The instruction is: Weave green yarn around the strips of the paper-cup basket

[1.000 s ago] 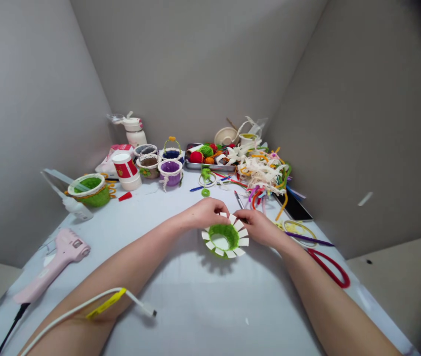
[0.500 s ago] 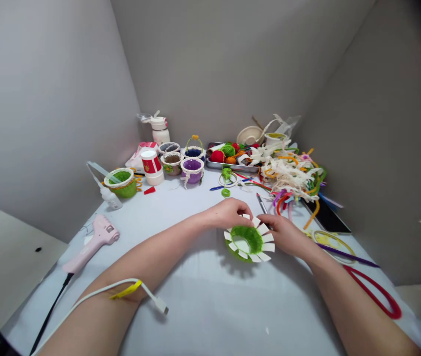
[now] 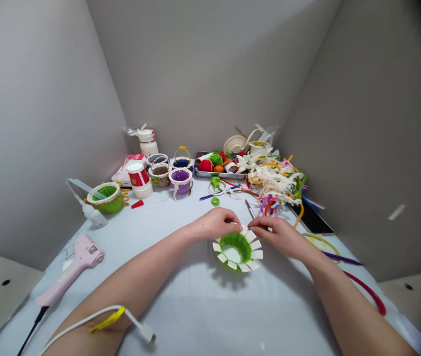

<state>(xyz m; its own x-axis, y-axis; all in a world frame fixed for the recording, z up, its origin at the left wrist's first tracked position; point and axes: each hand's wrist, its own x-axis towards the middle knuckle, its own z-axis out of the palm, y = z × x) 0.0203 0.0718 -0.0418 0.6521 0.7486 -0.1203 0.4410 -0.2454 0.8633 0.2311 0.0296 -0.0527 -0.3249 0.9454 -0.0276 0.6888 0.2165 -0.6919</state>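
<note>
A paper cup cut into white strips, with green yarn woven round its inside (image 3: 237, 251), lies on the white table (image 3: 195, 316). My left hand (image 3: 216, 224) curls over its far left rim, fingers pinched on a strip. My right hand (image 3: 277, 235) pinches the far right rim, thumb and fingers closed on a strip. Both hands touch the cup from behind. A thin green yarn strand is hard to make out between them.
A pink glue gun (image 3: 71, 268) lies at the left. Finished yarn baskets (image 3: 181, 179), a green basket (image 3: 105, 197), a red-and-white cup (image 3: 138, 179), a tray of yarn balls (image 3: 214, 164) and a heap of pipe cleaners (image 3: 277, 183) fill the back. A white cable (image 3: 95, 316) crosses my left forearm.
Both hands have stayed on the cup's far rim with small finger shifts. The camera view has swung, so everything sits lower and shifted sideways in the frame.
</note>
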